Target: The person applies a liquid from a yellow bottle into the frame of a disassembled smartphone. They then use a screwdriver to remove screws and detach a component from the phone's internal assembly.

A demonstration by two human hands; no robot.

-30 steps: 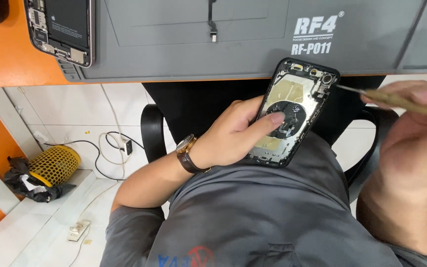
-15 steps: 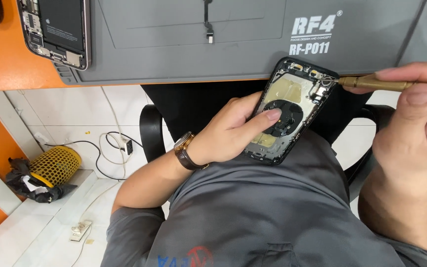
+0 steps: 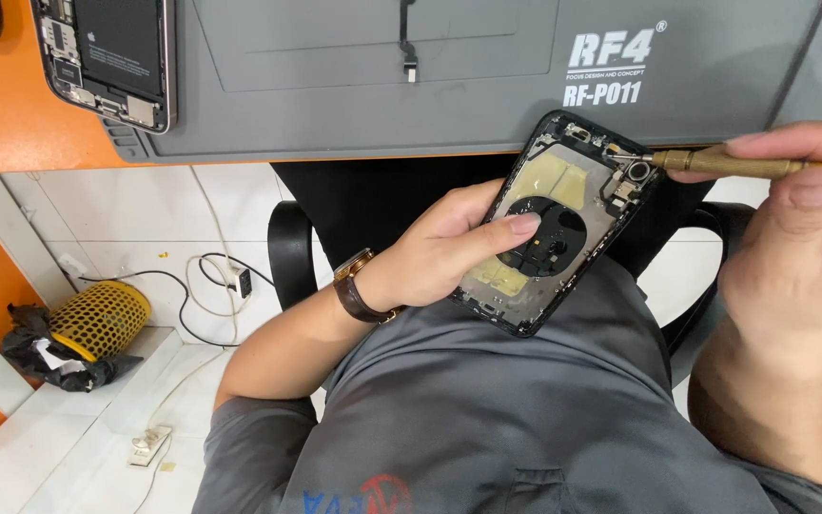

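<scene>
The left hand grips an opened phone housing at centre frame, thumb pressed on its round black coil. From three o'clock the right hand is closed around a brass screwdriver, tip touching the housing's upper corner. At eleven o'clock a second opened phone lies on the grey mat covering the orange table.

Phone repair wkshop: grey repair mat (opened phone on it).
</scene>
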